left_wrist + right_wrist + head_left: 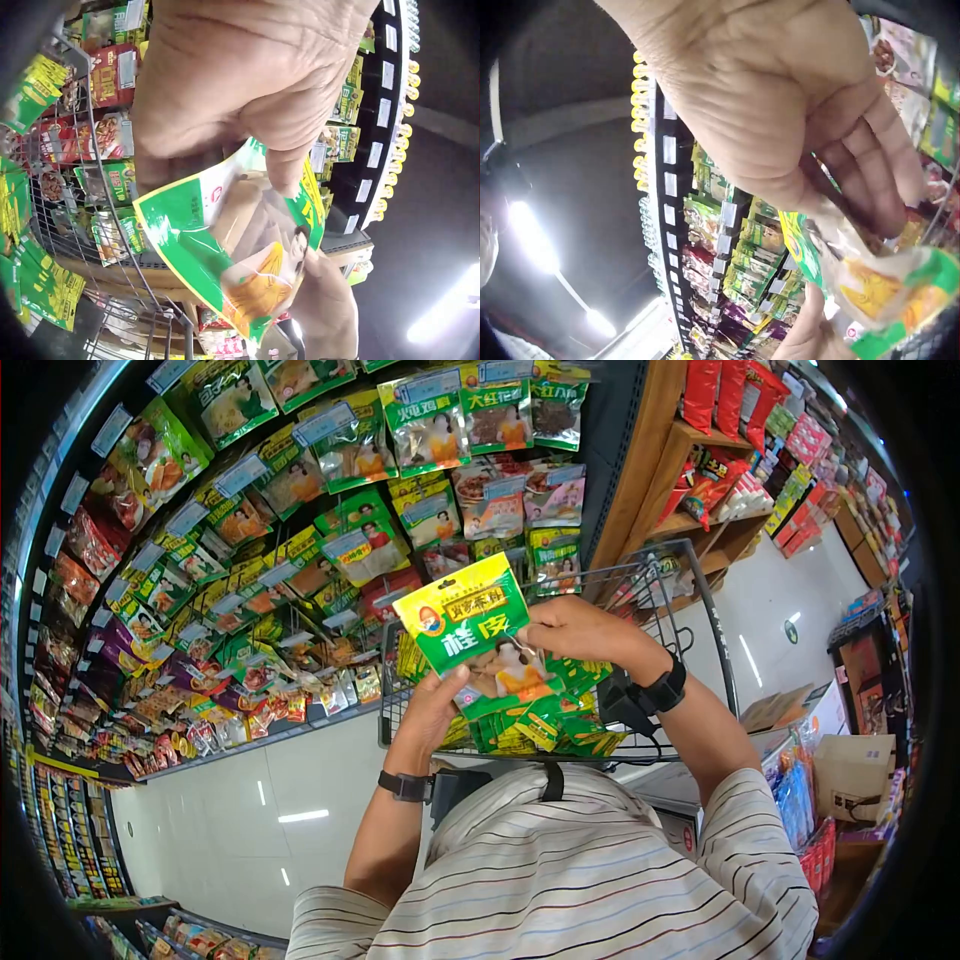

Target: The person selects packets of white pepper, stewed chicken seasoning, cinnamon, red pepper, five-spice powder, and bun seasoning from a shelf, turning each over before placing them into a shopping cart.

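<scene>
A green-and-yellow spice packet (475, 622) is held up above a wire shopping cart, its printed front facing the head camera. At its lower left edge my left hand (428, 712) pinches it, thumb across the front and fingers behind. My right hand (585, 632) grips the right edge. In the left wrist view the packet (247, 247) shows a picture of a person in orange beside a see-through part with brown pieces. The right wrist view has the packet (870, 281) bent below my right hand (780, 112). Many similar green packets (540, 725) lie in the cart.
The black wire cart (722, 650) stands right before my body. Shelves of hanging spice packets (425, 422) with price tags curve along the left and front. A wooden rack (640, 470) of red bags stands at the right, and cardboard boxes (855, 775) sit farther down.
</scene>
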A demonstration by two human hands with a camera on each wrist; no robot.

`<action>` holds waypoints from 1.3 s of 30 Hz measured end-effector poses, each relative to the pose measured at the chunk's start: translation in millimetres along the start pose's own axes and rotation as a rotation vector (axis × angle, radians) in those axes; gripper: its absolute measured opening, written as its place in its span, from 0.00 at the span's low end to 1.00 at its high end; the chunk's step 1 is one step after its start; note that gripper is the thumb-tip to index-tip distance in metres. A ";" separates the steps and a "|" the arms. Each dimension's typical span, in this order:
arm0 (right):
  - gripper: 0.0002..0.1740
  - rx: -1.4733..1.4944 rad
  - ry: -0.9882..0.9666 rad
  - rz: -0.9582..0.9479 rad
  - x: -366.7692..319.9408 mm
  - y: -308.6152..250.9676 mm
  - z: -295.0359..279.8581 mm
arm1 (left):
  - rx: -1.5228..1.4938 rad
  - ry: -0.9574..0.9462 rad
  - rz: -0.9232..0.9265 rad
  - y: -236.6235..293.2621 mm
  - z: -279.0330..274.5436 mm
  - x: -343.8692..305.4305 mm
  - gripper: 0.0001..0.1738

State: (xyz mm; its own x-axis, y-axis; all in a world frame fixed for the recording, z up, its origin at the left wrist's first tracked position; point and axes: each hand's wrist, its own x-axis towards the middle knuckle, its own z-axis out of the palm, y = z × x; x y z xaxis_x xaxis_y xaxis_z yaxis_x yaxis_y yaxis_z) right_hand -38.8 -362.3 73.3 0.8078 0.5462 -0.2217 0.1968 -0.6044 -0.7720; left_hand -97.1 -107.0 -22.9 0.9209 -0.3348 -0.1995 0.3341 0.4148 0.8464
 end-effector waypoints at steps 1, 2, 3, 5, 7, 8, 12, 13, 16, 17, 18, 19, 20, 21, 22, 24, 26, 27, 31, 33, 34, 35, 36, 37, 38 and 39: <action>0.18 0.093 0.001 -0.003 0.7 2.6 3.8 | -0.001 0.000 0.001 -1.3 -1.0 0.1 0.24; 0.17 0.186 0.002 -0.006 0.6 3.9 9.3 | -0.001 0.013 -0.006 -3.2 -2.3 0.9 0.23; 0.17 0.281 0.000 -0.007 1.2 5.6 14.1 | -0.001 0.029 -0.014 -5.9 -4.4 0.6 0.22; 0.17 0.280 -0.030 -0.029 5.6 11.0 18.6 | 0.008 0.071 -0.025 -9.9 -5.3 -1.6 0.20; 0.18 0.318 -0.037 -0.052 10.0 21.2 22.8 | 0.025 0.114 -0.024 -10.4 -0.8 -2.7 0.18; 0.18 0.357 -0.033 -0.064 13.6 30.0 26.9 | 0.017 0.108 -0.030 -9.7 0.7 -3.9 0.17; 0.18 0.467 -0.028 -0.046 22.0 48.2 37.6 | 0.054 0.140 -0.051 -14.7 -6.2 -0.7 0.17; 0.16 0.469 -0.024 -0.027 20.8 49.4 36.1 | 0.047 0.147 -0.056 -13.7 -4.7 0.4 0.16; 0.13 0.503 -0.015 0.020 16.6 41.0 31.0 | 0.041 0.168 -0.025 -9.2 2.8 3.8 0.16; 0.13 0.536 -0.013 0.029 18.4 45.1 33.0 | 0.044 0.177 -0.010 -7.8 3.1 4.1 0.16; 0.13 0.570 -0.012 0.038 19.9 48.6 36.1 | 0.071 0.177 -0.014 -6.7 1.7 3.8 0.16; 0.14 0.585 -0.022 0.042 21.0 50.3 38.1 | 0.096 0.176 -0.016 -5.4 0.9 4.5 0.17; 0.16 0.597 -0.031 0.045 22.1 51.5 39.0 | 0.121 0.174 -0.014 -3.9 0.4 5.9 0.17; 0.17 0.608 -0.038 0.046 23.6 52.5 38.9 | 0.118 0.167 -0.031 -3.7 -0.6 5.2 0.17; 0.17 0.622 -0.031 0.046 22.5 52.5 40.5 | 0.118 0.154 -0.040 -3.6 -1.9 3.8 0.18; 0.16 0.630 0.020 0.025 21.0 52.7 44.0 | 0.161 0.152 -0.011 3.5 1.0 6.5 0.18; 0.18 0.575 0.095 -0.068 20.4 45.5 45.5 | 0.148 0.175 0.000 0.2 -0.8 10.7 0.18; 0.18 0.567 0.103 -0.086 21.9 45.7 44.8 | 0.136 0.176 -0.007 2.4 0.5 12.0 0.18; 0.14 0.671 0.055 0.016 25.2 44.2 36.9 | 0.153 0.147 -0.045 9.1 -4.1 21.4 0.19; 0.13 0.692 0.054 0.011 25.9 45.1 34.7 | 0.127 0.128 -0.061 8.7 -8.9 29.2 0.19; 0.12 0.704 0.068 0.008 25.5 44.9 34.3 | 0.131 0.126 -0.044 8.2 -9.0 30.7 0.19; 0.12 0.715 0.081 0.005 25.2 44.3 34.3 | 0.136 0.125 -0.025 11.5 -5.3 31.3 0.20; 0.12 0.727 0.093 0.000 25.2 43.5 34.2 | 0.141 0.125 -0.007 13.6 -2.8 32.1 0.20; 0.12 0.718 0.091 0.011 24.4 41.6 32.9 | 0.155 0.134 0.007 14.1 -1.6 33.0 0.20; 0.11 0.709 0.089 0.021 22.8 39.1 30.5 | 0.168 0.144 0.022 14.3 -0.5 33.7 0.19; 0.11 0.700 0.086 0.030 22.0 37.9 29.2 | 0.182 0.155 0.037 14.5 0.1 33.7 0.19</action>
State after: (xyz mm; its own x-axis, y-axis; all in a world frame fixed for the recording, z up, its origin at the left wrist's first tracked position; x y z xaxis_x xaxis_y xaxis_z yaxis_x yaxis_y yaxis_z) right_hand -29.8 -356.2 21.8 0.8540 0.4698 -0.2237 -0.2071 -0.0876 -0.9744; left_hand -61.3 -112.4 -17.3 0.9562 -0.1830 -0.2285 0.2712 0.2600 0.9267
